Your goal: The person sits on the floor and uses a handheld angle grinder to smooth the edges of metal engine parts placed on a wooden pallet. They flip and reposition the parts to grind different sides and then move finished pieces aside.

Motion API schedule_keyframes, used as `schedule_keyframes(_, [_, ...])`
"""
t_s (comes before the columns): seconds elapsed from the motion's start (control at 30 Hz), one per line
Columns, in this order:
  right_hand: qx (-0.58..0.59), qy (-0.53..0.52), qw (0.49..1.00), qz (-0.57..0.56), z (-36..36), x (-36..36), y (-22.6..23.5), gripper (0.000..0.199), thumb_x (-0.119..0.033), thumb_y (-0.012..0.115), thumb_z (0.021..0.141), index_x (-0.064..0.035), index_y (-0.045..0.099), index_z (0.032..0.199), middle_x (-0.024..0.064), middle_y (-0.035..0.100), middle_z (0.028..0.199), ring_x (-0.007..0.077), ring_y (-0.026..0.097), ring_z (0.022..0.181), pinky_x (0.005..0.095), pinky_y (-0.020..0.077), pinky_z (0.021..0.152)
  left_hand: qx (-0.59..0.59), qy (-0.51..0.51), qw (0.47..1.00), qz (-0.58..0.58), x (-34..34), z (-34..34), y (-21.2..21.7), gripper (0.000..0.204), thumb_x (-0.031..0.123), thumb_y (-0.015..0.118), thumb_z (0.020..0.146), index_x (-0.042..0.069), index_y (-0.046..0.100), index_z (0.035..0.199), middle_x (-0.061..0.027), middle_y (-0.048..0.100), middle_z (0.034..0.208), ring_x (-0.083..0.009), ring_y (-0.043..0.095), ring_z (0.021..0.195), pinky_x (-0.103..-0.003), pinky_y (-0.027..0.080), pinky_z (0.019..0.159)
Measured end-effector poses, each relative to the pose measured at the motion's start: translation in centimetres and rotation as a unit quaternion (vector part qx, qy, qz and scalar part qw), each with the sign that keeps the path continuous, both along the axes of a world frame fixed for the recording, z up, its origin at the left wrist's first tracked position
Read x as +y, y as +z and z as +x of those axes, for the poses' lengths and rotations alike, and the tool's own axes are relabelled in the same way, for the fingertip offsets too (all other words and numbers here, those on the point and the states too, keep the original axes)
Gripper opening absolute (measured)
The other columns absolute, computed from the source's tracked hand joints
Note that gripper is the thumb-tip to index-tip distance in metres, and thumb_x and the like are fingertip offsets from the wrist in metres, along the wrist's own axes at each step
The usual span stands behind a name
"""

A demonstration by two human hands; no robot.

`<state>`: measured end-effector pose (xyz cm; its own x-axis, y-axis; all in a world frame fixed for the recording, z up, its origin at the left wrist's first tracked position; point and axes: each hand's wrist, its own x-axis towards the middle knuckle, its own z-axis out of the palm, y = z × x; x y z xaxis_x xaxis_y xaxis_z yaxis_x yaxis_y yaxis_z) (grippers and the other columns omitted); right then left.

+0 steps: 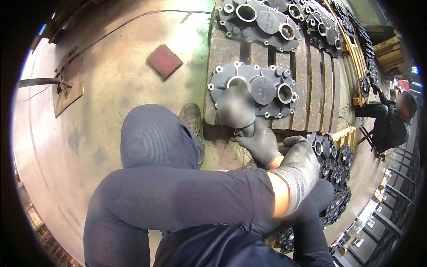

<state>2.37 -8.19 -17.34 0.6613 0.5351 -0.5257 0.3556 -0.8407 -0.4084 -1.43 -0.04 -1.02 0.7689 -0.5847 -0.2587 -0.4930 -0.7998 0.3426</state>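
Note:
A dark grey cast cover plate point(262, 91) with round bores and bolt holes lies flat on a wooden pallet point(302, 107). My gloved right hand point(261, 144) is closed around a dark hand-held tool point(247, 129) at the plate's near left edge. The tool's far end is lost in a blurred patch over the plate, so its kind and contact with the metal cannot be made out. My left arm crosses over the right one. Beside the bare right wrist, my gloved left hand point(300, 162) has curled fingers; whatever they grip is hidden.
More cover plates point(262, 24) lie farther back on the pallet, and others are stacked point(333, 173) to my right. A red square pad point(164, 62) rests on the floor at left. One co-worker point(391, 120) sits at the far right. A cable point(133, 20) runs along the floor.

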Motion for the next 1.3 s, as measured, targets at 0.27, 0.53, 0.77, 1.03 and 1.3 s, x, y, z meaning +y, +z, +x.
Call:
schedule_keyframes(0.27, [-0.110,0.163,0.978,-0.072,2.8,2.2,0.2,0.052,-0.028,0.086,0.082,-0.0078,0.066,0.126,0.0220,0.076,0.112,0.0438,0.074,0.105,0.0538,0.0583,0.092,-0.014,0.012,0.998,-0.053,-0.3,-0.1,-0.5,0.017,0.022,0.075,0.090,0.009,0.084,0.096,-0.0118,0.079,0.090,-0.0254,0.075,0.081,-0.050,0.059,0.075])
schedule_keyframes(0.53, [-0.095,0.180,0.967,-0.156,4.8,0.4,2.8,0.049,-0.025,0.084,0.085,-0.0056,0.069,0.127,0.0226,0.077,0.117,0.0427,0.075,0.112,0.0506,0.0597,0.098,0.032,0.010,0.999,-0.039,0.9,0.7,0.5,0.019,0.017,0.075,0.090,0.008,0.085,0.105,-0.0144,0.080,0.097,-0.0266,0.077,0.087,-0.055,0.060,0.073])
schedule_keyframes(0.77, [-0.063,0.030,0.987,-0.144,7.4,-5.3,3.4,0.046,-0.022,0.081,0.093,-0.0086,0.066,0.134,0.0177,0.078,0.122,0.0354,0.075,0.117,0.0432,0.0596,0.098,0.029,0.045,0.997,-0.050,-1.5,1.3,-0.6,0.023,0.018,0.072,0.095,0.010,0.084,0.113,-0.0097,0.082,0.106,-0.0267,0.078,0.095,-0.051,0.060,0.078])
schedule_keyframes(1.03, [-0.048,-0.183,0.949,0.254,9.0,-10.4,9.3,0.056,-0.027,0.090,0.082,0.0040,0.070,0.125,0.0124,0.080,0.107,0.0217,0.077,0.093,0.0354,0.0606,0.087,-0.020,0.023,0.998,-0.051,3.8,0.2,-1.8,0.014,0.018,0.070,0.090,0.008,0.079,0.092,-0.0121,0.080,0.084,-0.0294,0.080,0.081,-0.042,0.062,0.073])
schedule_keyframes(1.3, [0.089,-0.430,0.755,0.487,13.1,-19.4,13.9,0.060,-0.041,0.081,0.098,0.0040,0.065,0.133,0.0134,0.075,0.113,0.0227,0.077,0.094,0.0314,0.0629,0.080,0.010,0.088,0.996,0.017,1.3,3.4,-14.1,0.021,0.020,0.066,0.096,0.004,0.074,0.107,-0.0160,0.080,0.093,-0.0337,0.080,0.088,-0.047,0.061,0.076])
